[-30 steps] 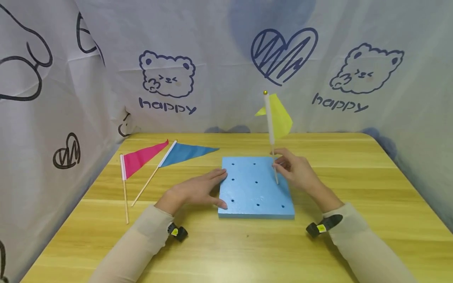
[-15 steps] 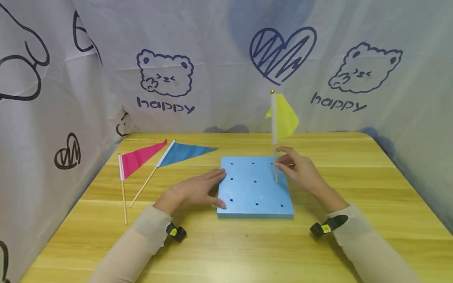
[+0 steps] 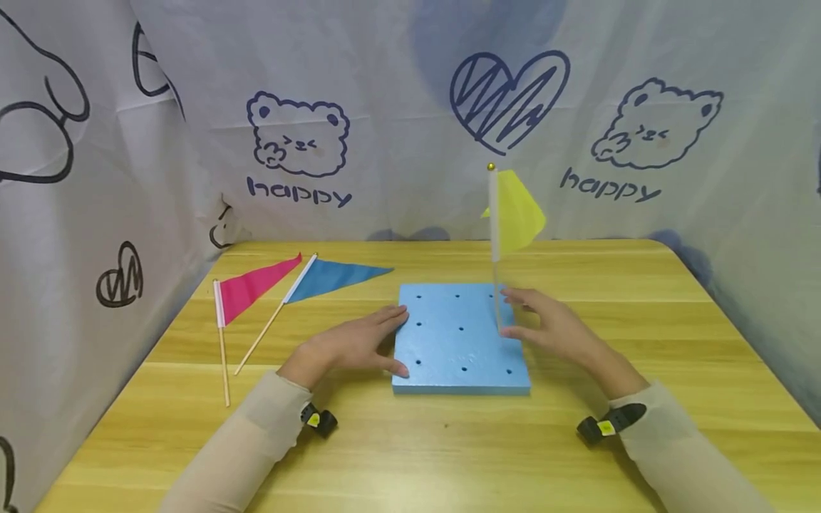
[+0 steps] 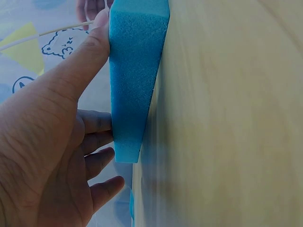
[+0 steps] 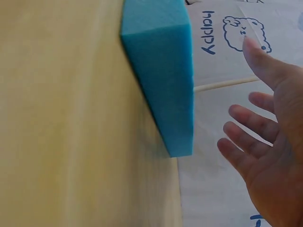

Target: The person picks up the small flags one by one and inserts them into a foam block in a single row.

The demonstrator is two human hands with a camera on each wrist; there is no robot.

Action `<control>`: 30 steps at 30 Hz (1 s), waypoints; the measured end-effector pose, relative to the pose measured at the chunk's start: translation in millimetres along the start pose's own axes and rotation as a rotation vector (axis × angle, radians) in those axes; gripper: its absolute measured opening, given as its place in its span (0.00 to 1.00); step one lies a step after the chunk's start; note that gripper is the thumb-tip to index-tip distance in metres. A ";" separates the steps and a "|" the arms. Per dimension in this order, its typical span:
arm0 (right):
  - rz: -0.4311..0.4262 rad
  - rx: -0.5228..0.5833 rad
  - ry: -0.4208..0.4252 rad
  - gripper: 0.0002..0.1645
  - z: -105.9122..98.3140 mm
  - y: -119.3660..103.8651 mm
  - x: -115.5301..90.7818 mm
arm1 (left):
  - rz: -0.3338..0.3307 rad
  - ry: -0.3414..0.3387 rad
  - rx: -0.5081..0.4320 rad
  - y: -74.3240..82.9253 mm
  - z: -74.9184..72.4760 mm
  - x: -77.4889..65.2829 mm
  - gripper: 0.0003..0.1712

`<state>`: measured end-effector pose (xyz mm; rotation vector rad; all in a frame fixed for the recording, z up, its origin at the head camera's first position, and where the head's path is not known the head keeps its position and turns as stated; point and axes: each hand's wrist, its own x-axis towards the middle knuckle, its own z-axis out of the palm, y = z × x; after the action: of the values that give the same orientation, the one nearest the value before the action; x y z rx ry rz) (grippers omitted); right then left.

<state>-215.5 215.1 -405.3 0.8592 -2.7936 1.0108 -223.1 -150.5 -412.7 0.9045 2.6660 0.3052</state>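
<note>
A light blue foam board (image 3: pixel 442 349) with several small holes lies on the wooden table. My left hand (image 3: pixel 353 345) rests along its left edge, thumb and fingertips on the top face. The yellow flag (image 3: pixel 516 217) stands upright by its stick in the right side of the board. Beside that stick is my right hand (image 3: pixel 564 328), its thumb and fingers spread apart. In the right wrist view the right hand (image 5: pixel 270 132) holds nothing, and the bare stick (image 5: pixel 225 85) rises from the blue board (image 5: pixel 163 80).
Left of the board, a pink flag (image 3: pixel 256 288) and a blue flag (image 3: pixel 333 278) lie flat on the table (image 3: pixel 410 456). A white printed cloth (image 3: pixel 410 121) hangs behind the table and along its sides.
My right hand has let go of the yellow flag's stick, spread its fingers and moved slightly down and right. The flag went from a slight tilt to nearly upright. The left hand stayed on the board.
</note>
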 end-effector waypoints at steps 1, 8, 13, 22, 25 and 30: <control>-0.008 -0.017 -0.019 0.45 1.1 0.4 -1.5 | -0.002 0.000 -0.001 0.1 0.1 -0.5 0.66; -0.063 -0.089 -0.121 0.52 7.7 6.0 -8.5 | 0.005 0.012 -0.005 -0.3 0.9 -2.8 0.66; -0.054 -0.108 -0.172 0.56 10.1 8.8 -11.4 | 0.012 0.015 -0.008 -0.4 0.6 -2.8 0.65; 0.010 -0.082 -0.263 0.62 12.8 9.1 -13.8 | 0.016 0.007 -0.024 -1.1 0.8 -2.3 0.65; 0.007 -0.090 -0.276 0.63 13.0 9.1 -15.0 | 0.013 0.008 -0.031 -0.8 0.7 -2.3 0.65; 0.002 -0.102 -0.277 0.63 12.3 8.8 -17.8 | 0.012 0.013 -0.034 -0.1 -0.8 -1.4 0.65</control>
<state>-203.4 221.9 -424.1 1.0571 -3.0396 0.7948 -222.4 -151.6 -411.6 0.9120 2.6594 0.3594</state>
